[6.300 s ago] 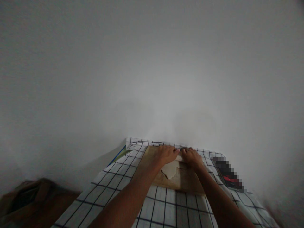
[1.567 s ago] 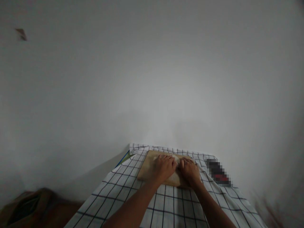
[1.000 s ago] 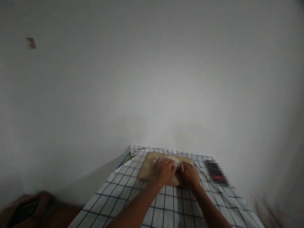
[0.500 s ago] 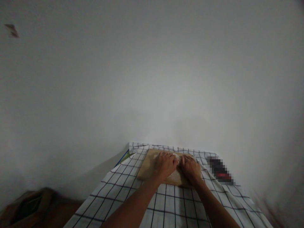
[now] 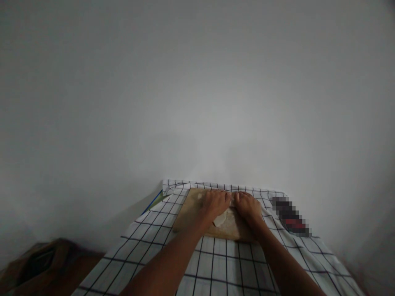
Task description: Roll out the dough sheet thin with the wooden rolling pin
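A pale, flat piece of dough (image 5: 220,219) lies on a wooden board (image 5: 185,218). My left hand (image 5: 217,203) is over the far middle of the board, its fingers curled down and closed. Close beside it on the right, my right hand (image 5: 247,204) is closed in the same way. A short pale stretch of something shows in the narrow gap between the hands. Whatever the fingers press on is hidden beneath them, so I cannot make out its kind. The near part of the dough extends out from under my left hand and wrist.
A white cloth with dark checked lines (image 5: 203,267) covers the table under the board. To the right lies a pixelated dark and red object (image 5: 291,217). A plain wall (image 5: 197,102) rises behind the table. Brown wooden furniture (image 5: 40,263) stands low at the left.
Both hands have moved forward toward the board's far edge, staying side by side. More of the dough now shows on the near side of my left hand. The view has shifted slightly.
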A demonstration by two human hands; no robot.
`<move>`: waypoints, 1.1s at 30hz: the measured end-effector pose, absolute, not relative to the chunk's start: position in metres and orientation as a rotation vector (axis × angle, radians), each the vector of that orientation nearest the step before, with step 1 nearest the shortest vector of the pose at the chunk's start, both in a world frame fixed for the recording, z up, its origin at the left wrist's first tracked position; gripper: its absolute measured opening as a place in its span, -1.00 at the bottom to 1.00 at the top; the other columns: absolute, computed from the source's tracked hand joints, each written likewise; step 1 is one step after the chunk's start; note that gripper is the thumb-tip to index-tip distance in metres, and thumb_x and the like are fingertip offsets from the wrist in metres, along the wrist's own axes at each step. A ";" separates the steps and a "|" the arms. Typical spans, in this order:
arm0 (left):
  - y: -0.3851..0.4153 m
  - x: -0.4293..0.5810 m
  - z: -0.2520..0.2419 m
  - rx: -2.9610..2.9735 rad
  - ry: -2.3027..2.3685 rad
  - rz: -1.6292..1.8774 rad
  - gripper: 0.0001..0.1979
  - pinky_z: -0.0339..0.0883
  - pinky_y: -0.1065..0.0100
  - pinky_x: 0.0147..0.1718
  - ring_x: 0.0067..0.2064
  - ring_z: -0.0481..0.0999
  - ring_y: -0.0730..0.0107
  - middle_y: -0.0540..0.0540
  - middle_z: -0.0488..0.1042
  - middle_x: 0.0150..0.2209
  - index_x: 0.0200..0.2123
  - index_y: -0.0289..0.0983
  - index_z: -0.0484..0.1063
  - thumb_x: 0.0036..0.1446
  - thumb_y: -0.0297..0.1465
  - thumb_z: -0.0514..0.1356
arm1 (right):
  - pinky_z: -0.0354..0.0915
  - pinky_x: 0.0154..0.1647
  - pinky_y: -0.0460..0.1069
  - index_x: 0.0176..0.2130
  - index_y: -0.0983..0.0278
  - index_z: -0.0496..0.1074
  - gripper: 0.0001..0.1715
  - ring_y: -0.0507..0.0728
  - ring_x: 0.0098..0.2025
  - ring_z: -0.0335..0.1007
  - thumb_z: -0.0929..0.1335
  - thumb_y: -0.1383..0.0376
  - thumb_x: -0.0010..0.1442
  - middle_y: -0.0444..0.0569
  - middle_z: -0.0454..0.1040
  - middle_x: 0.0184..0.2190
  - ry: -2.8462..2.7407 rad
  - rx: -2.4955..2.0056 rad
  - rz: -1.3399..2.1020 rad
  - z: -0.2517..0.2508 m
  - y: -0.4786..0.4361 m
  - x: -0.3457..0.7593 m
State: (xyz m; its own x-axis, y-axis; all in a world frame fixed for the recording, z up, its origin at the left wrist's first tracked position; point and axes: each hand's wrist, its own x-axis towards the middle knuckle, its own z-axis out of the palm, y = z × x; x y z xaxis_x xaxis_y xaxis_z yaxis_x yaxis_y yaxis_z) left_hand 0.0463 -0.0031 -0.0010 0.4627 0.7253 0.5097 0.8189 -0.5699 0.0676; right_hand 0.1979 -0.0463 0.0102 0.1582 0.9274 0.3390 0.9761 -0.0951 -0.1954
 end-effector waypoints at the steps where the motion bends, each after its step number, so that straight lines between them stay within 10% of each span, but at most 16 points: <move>1: -0.001 0.047 0.000 -2.524 -1.360 -0.727 -0.67 0.30 0.17 -0.14 -0.17 0.53 0.14 -0.27 0.59 -0.19 -0.18 -0.28 0.55 0.38 -0.29 0.01 | 0.30 -0.02 0.04 -0.13 0.24 0.54 -0.45 0.21 -0.02 0.49 0.06 0.17 0.45 0.10 0.58 -0.05 -1.808 -2.089 -0.170 0.011 -0.044 0.199; 33: -0.005 0.045 -0.006 -2.596 -1.287 -0.797 -0.69 0.22 0.09 0.02 -0.04 0.48 0.12 -0.22 0.57 -0.12 -0.16 -0.25 0.53 0.38 -0.34 -0.01 | 0.29 0.03 0.00 -0.06 0.25 0.54 -0.51 0.18 0.05 0.45 0.09 0.26 0.40 0.10 0.57 -0.03 -1.910 -2.068 -0.243 0.005 -0.043 0.205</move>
State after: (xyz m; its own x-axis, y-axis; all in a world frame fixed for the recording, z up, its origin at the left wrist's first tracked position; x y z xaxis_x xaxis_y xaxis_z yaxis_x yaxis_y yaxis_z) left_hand 0.0448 -0.0046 -0.0065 0.4947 0.7006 0.5143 0.7726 -0.6255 0.1089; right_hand 0.2055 -0.0431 0.0049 0.0942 0.9383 0.3329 0.9917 -0.0589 -0.1144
